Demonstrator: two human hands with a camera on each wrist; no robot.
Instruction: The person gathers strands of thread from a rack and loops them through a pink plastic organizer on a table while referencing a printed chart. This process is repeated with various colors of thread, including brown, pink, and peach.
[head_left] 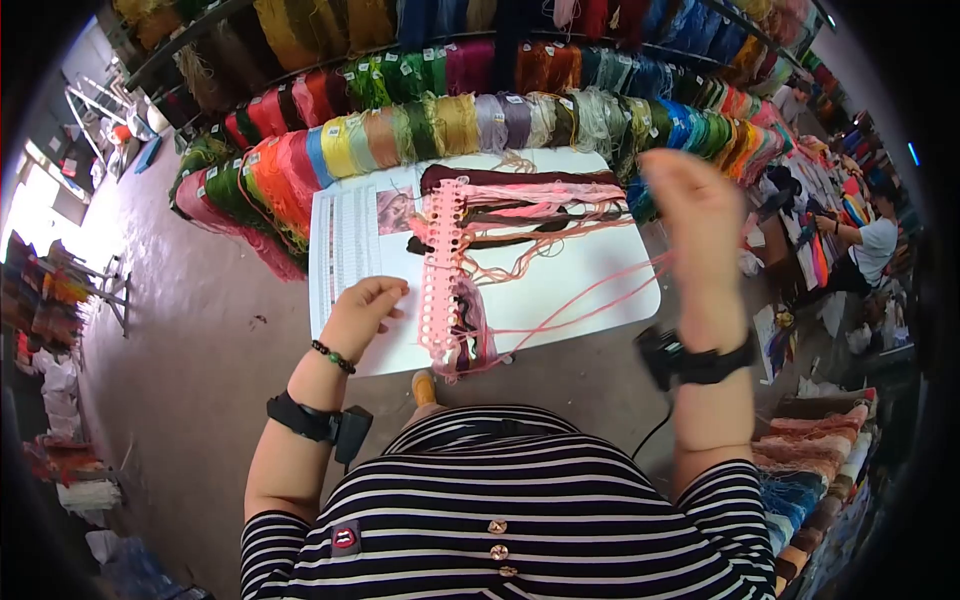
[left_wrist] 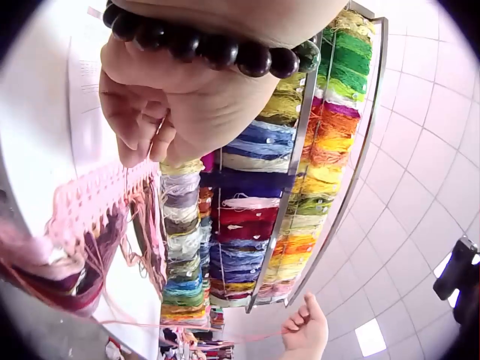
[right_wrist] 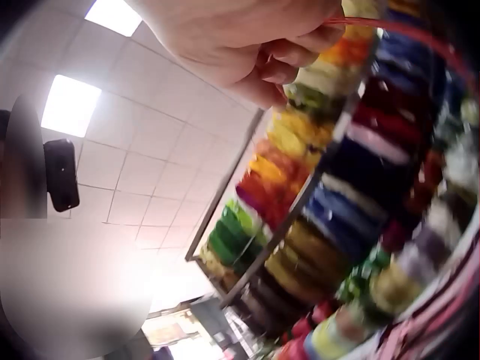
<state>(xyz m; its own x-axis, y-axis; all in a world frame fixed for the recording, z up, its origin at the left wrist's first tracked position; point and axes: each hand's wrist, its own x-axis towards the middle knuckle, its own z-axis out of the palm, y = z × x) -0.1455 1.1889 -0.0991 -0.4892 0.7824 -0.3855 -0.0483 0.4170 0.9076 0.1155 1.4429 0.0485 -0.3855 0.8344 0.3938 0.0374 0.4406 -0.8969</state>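
A pink strip with rows of holes lies on a white board, with pink, dark and peach thread bundles fastened along it. Beside its left edge is the left hand, fingers loosely curled; in the left wrist view the hand hangs over the strip, and no thing can be made out in its grip. Raised past the board's right side, the blurred right hand grips long pink thread stretching from the strip's lower end. In the right wrist view the thread leaves its curled fingers.
Racks of coloured thread skeins stand behind the board. A printed chart lies on the board's left part. More skeins are at lower right. A person in a white top sits at far right.
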